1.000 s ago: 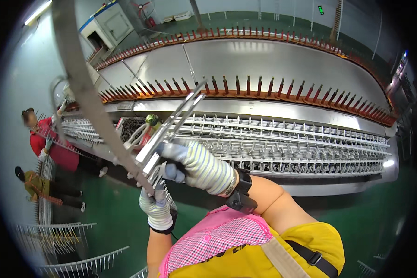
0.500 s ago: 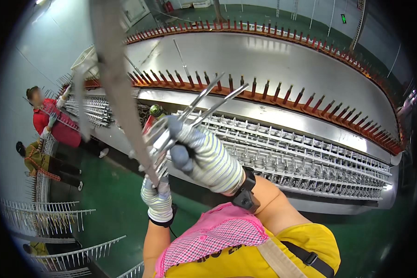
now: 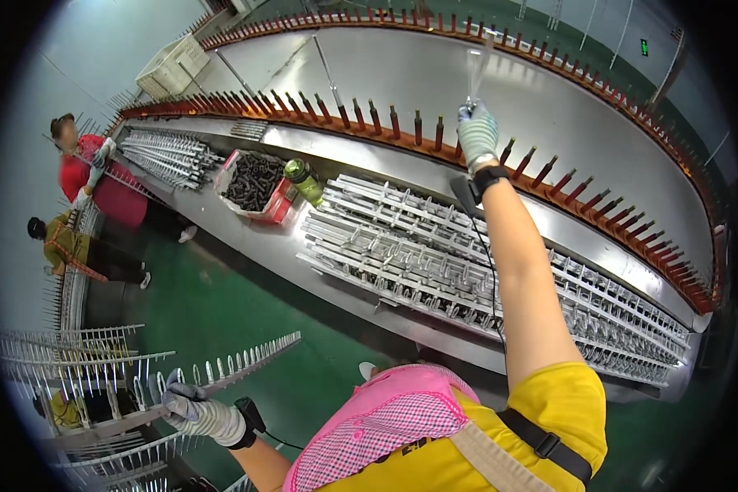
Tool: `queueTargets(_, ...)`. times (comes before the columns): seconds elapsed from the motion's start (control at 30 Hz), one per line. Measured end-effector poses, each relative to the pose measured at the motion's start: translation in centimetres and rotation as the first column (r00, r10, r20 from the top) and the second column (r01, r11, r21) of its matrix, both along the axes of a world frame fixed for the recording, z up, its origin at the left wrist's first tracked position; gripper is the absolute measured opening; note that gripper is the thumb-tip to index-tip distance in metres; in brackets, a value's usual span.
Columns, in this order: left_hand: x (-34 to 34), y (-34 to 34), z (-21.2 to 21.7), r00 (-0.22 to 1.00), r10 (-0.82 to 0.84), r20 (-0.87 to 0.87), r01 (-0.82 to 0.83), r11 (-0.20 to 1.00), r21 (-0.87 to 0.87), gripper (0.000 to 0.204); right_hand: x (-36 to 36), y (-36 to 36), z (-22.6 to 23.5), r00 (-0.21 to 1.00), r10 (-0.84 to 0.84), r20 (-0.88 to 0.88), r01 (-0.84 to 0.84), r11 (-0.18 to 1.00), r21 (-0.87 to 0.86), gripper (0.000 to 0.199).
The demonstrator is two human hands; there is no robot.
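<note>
My left hand (image 3: 201,414), in a striped glove with grey fingertips, grips a long metal rack bar (image 3: 258,361) set with a row of small upright prongs. The bar slants across the lower left. My right hand (image 3: 477,135), in a matching glove, is stretched far out over the row of dark-tipped red posts (image 3: 418,127). Its fingers are closed around a shiny, narrow metal piece (image 3: 474,74) that points away from me; motion blur hides its exact shape.
Stacked pronged metal bars (image 3: 418,246) cover the bench (image 3: 246,234). Beside them stand a green bottle (image 3: 303,182) and a bag of black parts (image 3: 254,182). A white crate (image 3: 172,66) sits at far left. Co-workers (image 3: 98,180) stand at left, near hanging racks (image 3: 82,357).
My hands have moved apart. The left has swung down and left with the rack bar; the right has reached far forward and right with shiny metal in it.
</note>
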State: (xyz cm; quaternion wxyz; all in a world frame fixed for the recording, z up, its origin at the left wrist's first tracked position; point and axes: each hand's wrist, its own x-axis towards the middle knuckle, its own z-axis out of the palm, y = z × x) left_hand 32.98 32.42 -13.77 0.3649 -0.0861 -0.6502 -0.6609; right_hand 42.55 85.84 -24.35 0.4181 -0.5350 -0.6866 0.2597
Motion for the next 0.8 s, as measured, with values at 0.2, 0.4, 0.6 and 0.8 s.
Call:
queueTargets(0.2,-0.3,0.0,-0.6,0.999,0.027,0.025,-0.025,0.998,-0.062,0.041,-3.9,-2.0,0.1,0.962,-0.040,0.270,0.034,0.999,0.028,0.020)
queueTargets(0.4,-0.5,2.1,0.2,0.999,-0.031,0.022,0.032,0.998,-0.058,0.034,-2.4,-2.8,-2.8,0.972,0.232,0.036,-0.229,0.971,-0.064,0.025)
queueTargets(0.6,-1.1,0.6,-1.4,0.968,-0.250,0.017,0.251,0.963,-0.102,0.018,9.9,-2.6,-5.6,0.679,0.120,-0.725,-0.301,0.945,-0.125,0.024)
queueTargets(0.8,-0.3,2.8,-1.8,0.969,-0.245,0.033,0.247,0.960,-0.134,0.019,13.1,2.6,-1.8,0.871,-0.082,-0.484,-0.003,0.985,-0.174,0.024)
